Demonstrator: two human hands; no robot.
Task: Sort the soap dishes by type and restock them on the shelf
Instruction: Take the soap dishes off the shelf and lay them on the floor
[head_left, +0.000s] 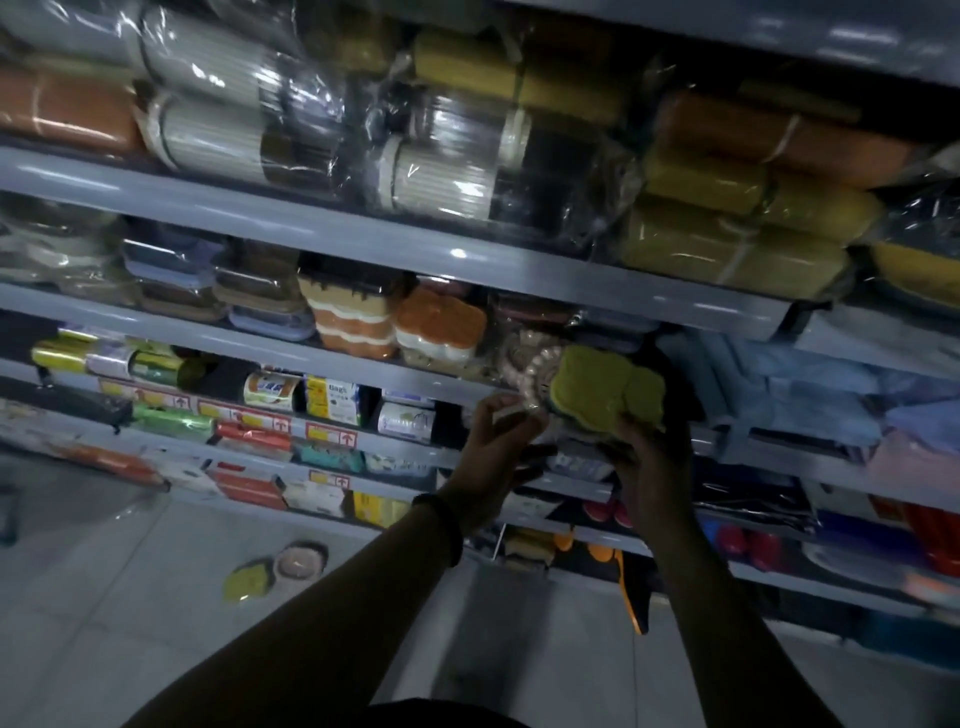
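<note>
My right hand (652, 457) grips an olive-green soap dish (605, 389) from below and holds it up at the edge of the grey shelf (363, 358). My left hand (498, 441) pinches a beige, scalloped soap dish (535, 379) wrapped in clear plastic, just left of the green one. Behind them on that shelf stand stacks of orange and white soap dishes (439, 325) and brown and cream ones (348, 312). On the floor lie a green soap dish (249, 579) and a round beige one (301, 561).
Shelves above carry plastic-wrapped bundles in grey, orange and olive. Lower shelves hold boxed goods, rolls and red price tags. Blue cloth items fill the shelf to the right. An orange and black item hangs low at centre right. The floor is pale tile.
</note>
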